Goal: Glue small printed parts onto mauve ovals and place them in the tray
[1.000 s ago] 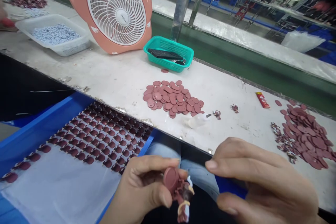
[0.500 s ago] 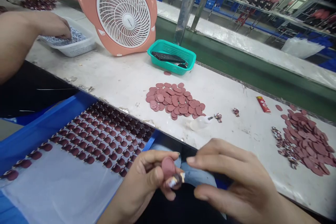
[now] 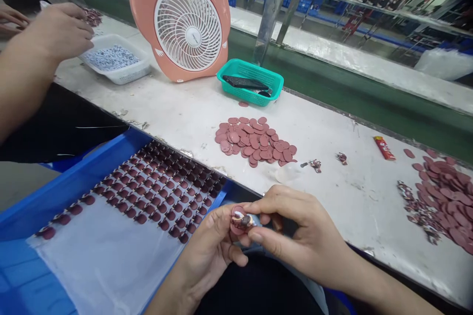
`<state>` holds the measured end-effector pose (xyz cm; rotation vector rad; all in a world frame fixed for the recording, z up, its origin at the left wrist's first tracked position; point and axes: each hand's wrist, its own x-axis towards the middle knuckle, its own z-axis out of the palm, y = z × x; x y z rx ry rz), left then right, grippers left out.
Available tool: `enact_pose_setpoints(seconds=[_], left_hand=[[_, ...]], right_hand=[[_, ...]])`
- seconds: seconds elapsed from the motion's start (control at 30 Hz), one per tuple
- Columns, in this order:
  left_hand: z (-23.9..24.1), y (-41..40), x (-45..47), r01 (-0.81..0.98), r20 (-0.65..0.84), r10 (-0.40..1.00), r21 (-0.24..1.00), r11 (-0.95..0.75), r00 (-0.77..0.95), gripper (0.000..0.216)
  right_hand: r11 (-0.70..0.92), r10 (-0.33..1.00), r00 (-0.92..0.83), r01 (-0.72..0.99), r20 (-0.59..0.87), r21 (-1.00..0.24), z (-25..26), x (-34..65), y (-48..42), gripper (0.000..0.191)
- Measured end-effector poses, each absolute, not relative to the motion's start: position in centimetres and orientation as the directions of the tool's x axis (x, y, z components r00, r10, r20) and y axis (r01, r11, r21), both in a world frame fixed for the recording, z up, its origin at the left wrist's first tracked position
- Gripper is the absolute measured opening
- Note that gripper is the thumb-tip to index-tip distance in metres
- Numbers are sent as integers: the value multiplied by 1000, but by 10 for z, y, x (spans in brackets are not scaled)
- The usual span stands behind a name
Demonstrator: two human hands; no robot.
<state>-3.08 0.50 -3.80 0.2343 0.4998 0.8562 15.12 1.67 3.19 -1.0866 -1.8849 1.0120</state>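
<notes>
My left hand (image 3: 207, 246) pinches a reddish-brown oval disc (image 3: 235, 229) between thumb and fingers. A small painted figurine (image 3: 246, 220), dark and white, lies against the disc's face. From the right, my right hand (image 3: 305, 234) closes its thumb and forefinger on the figurine's end. Just beyond my hands, a pile of loose oval discs (image 3: 254, 142) covers part of the worktable (image 3: 177, 118). A few more small figurines (image 3: 315, 165) lie to the right of this pile.
At lower left, a blue crate (image 3: 22, 211) holds rows of discs with figurines on a white sheet. A pink fan (image 3: 142, 15), a green basket (image 3: 254, 96) and a white tray (image 3: 136, 71) stand behind. A co-worker's arm (image 3: 27, 64) reaches in. More discs (image 3: 449, 206) lie right.
My right hand has moved left and closed on the figurine, its fingers apart before. The disc has turned in my left hand. The co-worker's hand has lifted out of the white tray.
</notes>
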Motion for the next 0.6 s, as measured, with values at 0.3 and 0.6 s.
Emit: enact_pose_setpoints(seconds=[0.3, 0.6], left_hand=[[-36, 4, -36, -649, -393, 765, 408, 642, 510, 35], [-37, -2, -44, -546, -400, 900, 800, 250, -174, 35]], right_hand=[[340, 907, -357, 302, 225, -891, 28, 142, 17, 18], [655, 729, -292, 558, 619, -509, -4, 121, 23, 16]])
